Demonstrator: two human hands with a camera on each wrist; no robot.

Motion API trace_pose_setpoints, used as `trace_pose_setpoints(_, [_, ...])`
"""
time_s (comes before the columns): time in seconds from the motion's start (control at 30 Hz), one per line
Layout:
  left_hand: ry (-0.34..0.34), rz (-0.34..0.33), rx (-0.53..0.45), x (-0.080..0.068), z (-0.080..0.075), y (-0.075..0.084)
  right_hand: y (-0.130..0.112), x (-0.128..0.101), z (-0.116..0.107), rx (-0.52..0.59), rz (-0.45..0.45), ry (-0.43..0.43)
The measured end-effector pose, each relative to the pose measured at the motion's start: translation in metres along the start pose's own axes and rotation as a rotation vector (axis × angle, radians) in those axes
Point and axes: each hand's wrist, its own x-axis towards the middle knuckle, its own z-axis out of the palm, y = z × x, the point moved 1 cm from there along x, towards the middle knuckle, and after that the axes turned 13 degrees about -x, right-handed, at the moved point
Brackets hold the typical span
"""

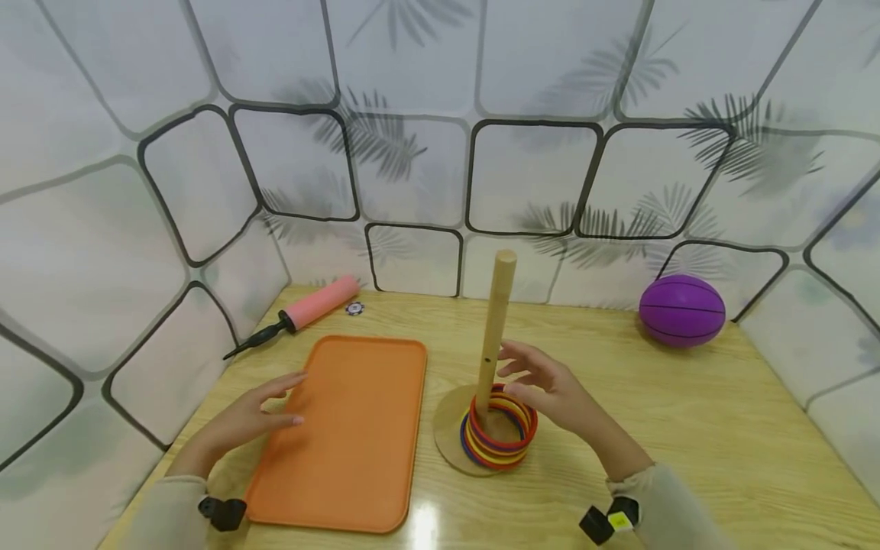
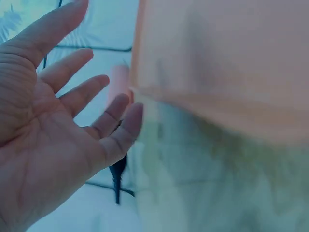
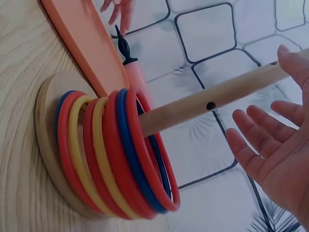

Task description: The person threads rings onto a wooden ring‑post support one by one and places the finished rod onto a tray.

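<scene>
Red, yellow and blue plastic rings [image 1: 499,437] are stacked on a round-based wooden peg [image 1: 496,325]; both hands [image 1: 550,388] [image 1: 253,416] are spread, nothing held.

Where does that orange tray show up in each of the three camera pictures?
Head view: the orange tray lies flat on the table, left of centre, beside the left hand.
Left wrist view: it fills the upper right as a blurred orange slab.
Right wrist view: only a slanted strip shows at top left, behind the rings.
Shared landmark: the pink pump, next to the tray in all three.
</scene>
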Motion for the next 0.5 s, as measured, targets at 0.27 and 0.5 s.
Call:
trace_pose_setpoints(0.27, [-0.035, -0.104, -0.114, -0.008, -0.007, -0.02, -0.004, 0.013, 0.01, -0.048, 0.065, -0.012])
trace_pose_setpoints(0.5, [-0.07, -0.059, -0.15, -0.005, -0.008, -0.027, -0.003, 0.019, 0.016, 0.041, 0.053, 0.009])
